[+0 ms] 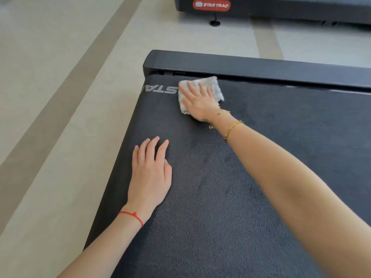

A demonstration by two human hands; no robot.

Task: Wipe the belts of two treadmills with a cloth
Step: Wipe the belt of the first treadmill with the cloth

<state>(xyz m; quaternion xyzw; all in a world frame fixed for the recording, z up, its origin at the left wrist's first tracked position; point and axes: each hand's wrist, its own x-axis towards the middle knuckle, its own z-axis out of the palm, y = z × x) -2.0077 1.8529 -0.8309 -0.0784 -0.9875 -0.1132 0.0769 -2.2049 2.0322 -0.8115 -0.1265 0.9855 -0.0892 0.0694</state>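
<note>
Farthest left lies the pale floor (50, 97), crossed by darker tan stripes that run away from the camera. Next comes the left hand (150, 173), palm down on the black textured treadmill belt (220, 197) near its left edge — fingers straight and close together, holding nothing, with a red string bracelet (131, 215) round the wrist. Beyond it, white letters (160, 89) are printed on the belt, seen upside down and partly covered.

Just right of those letters sits the grey cloth (215, 88), bunched flat on the belt close to the black side rail (261, 67) at the belt's far edge. The right hand (199, 102) lies on top of the cloth with fingers spread and straight, pressing it down; the thumb is hidden, so whether it tucks round the cloth's edge cannot be told. Gold bracelets (232, 128) circle that wrist, and the forearm stretches back across the belt toward the lower right.

At the top right, well apart across the floor, stands a second treadmill (281, 11) — dark, with a red Star Trac badge (211, 5) and a small round foot (215, 22) beneath it.
</note>
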